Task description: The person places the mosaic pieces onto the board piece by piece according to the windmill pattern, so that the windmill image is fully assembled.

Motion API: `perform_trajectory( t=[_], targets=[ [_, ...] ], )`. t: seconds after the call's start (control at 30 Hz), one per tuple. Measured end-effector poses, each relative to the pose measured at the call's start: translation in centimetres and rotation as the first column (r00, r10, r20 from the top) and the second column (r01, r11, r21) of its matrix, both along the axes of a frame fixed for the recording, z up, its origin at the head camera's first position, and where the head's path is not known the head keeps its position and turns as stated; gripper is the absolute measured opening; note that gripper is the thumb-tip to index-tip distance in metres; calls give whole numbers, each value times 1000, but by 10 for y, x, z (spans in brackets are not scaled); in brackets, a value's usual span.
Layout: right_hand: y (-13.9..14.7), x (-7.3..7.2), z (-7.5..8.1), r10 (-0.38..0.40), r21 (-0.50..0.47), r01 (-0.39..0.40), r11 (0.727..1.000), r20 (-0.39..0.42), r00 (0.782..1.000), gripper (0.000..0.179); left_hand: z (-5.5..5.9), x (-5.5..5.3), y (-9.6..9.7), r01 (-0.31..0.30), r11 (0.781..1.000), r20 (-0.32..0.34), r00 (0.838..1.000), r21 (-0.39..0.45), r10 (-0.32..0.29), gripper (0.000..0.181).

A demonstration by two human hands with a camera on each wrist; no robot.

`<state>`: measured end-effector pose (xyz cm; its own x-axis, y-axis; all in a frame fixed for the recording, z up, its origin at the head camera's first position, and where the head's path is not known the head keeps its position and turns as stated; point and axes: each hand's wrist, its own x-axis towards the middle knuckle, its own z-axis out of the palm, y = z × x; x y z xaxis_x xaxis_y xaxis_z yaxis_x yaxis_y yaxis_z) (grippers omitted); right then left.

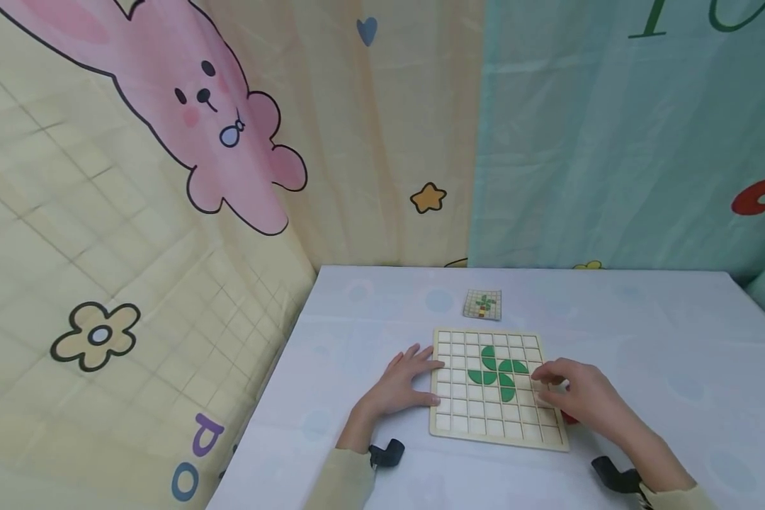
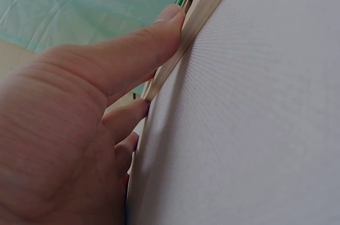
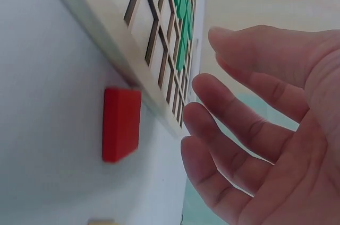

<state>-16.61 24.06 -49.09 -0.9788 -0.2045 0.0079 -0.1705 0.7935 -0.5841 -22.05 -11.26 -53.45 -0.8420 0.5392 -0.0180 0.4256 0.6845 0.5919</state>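
Left fingers (image 1: 428, 366) touch a gridded board (image 1: 459, 409) holding green pieces (image 1: 489, 377).

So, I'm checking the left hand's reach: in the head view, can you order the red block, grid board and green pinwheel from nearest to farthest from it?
From the left hand:
1. Grid board: touching the hand at its left edge.
2. Green pinwheel: near the board's middle.
3. Red block: by the board's right edge, partly hidden by the right hand.
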Motion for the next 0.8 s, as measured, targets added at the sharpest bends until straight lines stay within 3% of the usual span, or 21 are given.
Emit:
perform_trajectory(
  t=[0.3, 0.8],
  targets=[
    [17, 5, -2, -10, 41, 9, 999, 24, 1000, 29, 1, 1, 1, 4, 1000, 3, 1000, -3, -4, 69],
    [42, 13, -12, 48, 114, -44, 992, -37, 998, 32, 1, 0, 0, 17, 1000, -15, 1000, 10, -17, 67]
  ],
)
